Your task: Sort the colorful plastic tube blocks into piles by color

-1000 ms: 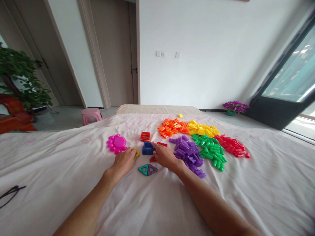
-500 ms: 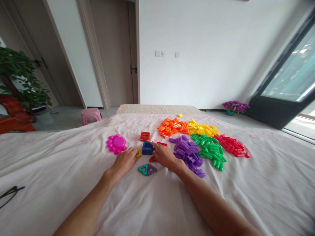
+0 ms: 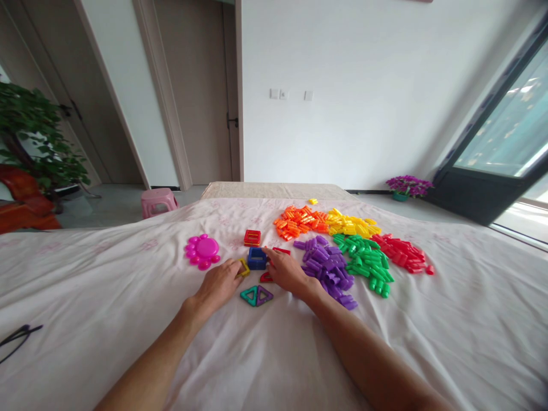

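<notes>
My left hand [image 3: 220, 278] is closed on a yellow magnetic tile [image 3: 244, 267], held low just left of the blue magnetic tiles [image 3: 257, 258], which form a small upright box shape. From the other side, my right hand [image 3: 286, 269] grips the box's right edge, index finger at its top corner; the lower fingers are partly hidden. Red tiles [image 3: 281, 250] show behind that hand, and another red tile [image 3: 265, 277] lies beneath it. Nearer me, a teal triangle tile [image 3: 249, 295] and a purple triangle tile [image 3: 264, 295] lie side by side. A red square tile stack [image 3: 252, 238] sits behind the box.
A pink flower-shaped piece [image 3: 207, 248] lies to the left. On the right are heaps of purple [image 3: 329, 268], orange [image 3: 299, 221], yellow [image 3: 351, 224], green [image 3: 363, 257] and red plastic pieces [image 3: 400, 252]. Eyeglasses [image 3: 21, 335] rest at the left edge of the cloth-covered surface [image 3: 128, 285].
My left hand has shifted slightly right with the yellow tile, bringing it closer to the blue tiles. My right hand stays in place.
</notes>
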A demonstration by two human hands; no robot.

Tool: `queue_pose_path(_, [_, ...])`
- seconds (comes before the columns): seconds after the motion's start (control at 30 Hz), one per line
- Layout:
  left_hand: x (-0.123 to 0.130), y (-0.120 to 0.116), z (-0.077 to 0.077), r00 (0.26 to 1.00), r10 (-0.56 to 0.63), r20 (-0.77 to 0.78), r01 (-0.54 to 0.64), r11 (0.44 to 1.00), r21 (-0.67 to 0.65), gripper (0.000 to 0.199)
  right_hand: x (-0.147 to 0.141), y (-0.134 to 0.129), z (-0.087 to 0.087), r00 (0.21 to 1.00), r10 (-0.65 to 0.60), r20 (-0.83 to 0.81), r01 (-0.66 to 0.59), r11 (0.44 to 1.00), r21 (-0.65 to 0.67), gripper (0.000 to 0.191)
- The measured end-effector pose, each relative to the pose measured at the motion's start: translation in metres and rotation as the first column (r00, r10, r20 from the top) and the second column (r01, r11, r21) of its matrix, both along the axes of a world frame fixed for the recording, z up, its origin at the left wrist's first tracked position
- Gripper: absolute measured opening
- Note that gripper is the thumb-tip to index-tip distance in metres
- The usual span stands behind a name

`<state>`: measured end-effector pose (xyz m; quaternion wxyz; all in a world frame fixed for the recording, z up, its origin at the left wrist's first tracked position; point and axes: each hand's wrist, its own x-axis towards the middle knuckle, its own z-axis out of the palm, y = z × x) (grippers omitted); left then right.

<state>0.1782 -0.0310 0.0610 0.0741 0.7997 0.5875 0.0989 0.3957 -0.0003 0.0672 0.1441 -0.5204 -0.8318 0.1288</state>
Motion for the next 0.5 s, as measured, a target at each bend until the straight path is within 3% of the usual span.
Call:
queue_pose_path(0.27, [0.02,-0.011,0.015,0.993,0.114,0.024,-0.111,0.989,-0.093,0.013,-0.002,-0.001,0.001,0.999,-0.001,0.035,0.0,1.0,0.004,0.057])
queue_pose_path(0.5, [0.027,-0.011,0.002,0.951,0.123,0.284,-0.084,0.985,-0.148,0.018,-0.004,-0.001,0.001,0.999,-0.009,0.047,0.008,1.0,0.003,0.057])
